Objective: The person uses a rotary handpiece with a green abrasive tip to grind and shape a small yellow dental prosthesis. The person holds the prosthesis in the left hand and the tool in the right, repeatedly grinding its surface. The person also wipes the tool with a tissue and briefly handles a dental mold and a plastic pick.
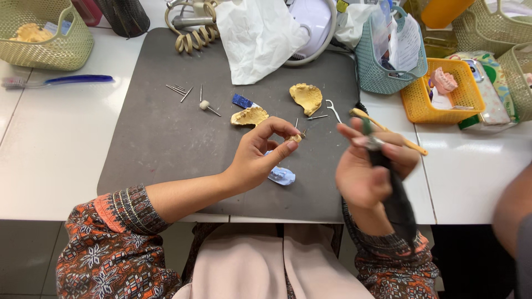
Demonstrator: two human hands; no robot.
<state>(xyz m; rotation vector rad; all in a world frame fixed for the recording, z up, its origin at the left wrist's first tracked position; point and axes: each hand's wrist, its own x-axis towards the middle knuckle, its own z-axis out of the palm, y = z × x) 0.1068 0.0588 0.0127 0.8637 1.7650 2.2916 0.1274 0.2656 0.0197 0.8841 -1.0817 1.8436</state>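
Small yellowish stone piece (295, 138) is pinched btw thumb & index tip of left hand (257, 160), other fingers loosely curled. Right hand (368, 166) is closed around black handpiece (390, 188), tip blurred, just right of the piece. Step judged: trimming/grinding; next move calls for steady tip contact. Matte, rough plaster casts (306, 97) lie beyond fingertips on grey mat (160, 138); thin metal burs (180, 89) further off.

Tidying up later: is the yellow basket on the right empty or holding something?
Holding something: the yellow basket has a pink dental model inside, with white pieces beneath.
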